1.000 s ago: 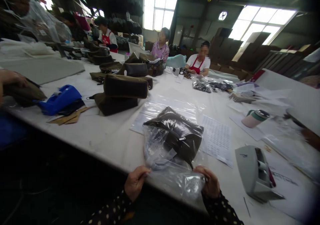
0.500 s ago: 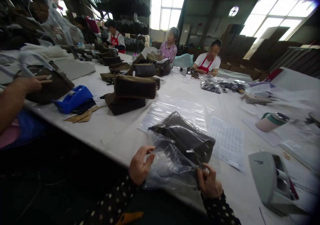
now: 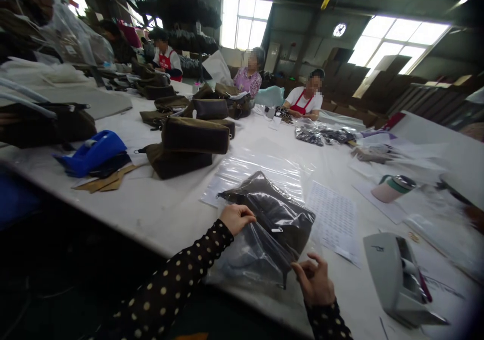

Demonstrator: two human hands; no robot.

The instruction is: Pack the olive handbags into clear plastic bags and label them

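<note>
A dark brown pouch [image 3: 287,219] lies inside a clear plastic bag [image 3: 242,264] near the table's front edge. My left hand [image 3: 237,219] pinches the plastic at the pouch's left side, its fingertips pressed together. At the lower right corner of the pouch, my right hand [image 3: 313,278] has thumb and finger closed on the edge of the plastic. Beneath the pouch is a stack of clear plastic bags [image 3: 223,178]. A printed sheet [image 3: 335,219] lies just right of the pouch.
Brown bags [image 3: 194,135] are piled at the back left, beside a blue tape dispenser [image 3: 91,153]. To the right are a grey tape dispenser [image 3: 389,274] and a pink cup [image 3: 391,189]. Several people work along the far side; another person's hand is at the left edge.
My left hand has moved up and right along the plastic, over the pouch's left side. My right hand stays by the lower right corner. The view has shifted slightly.
</note>
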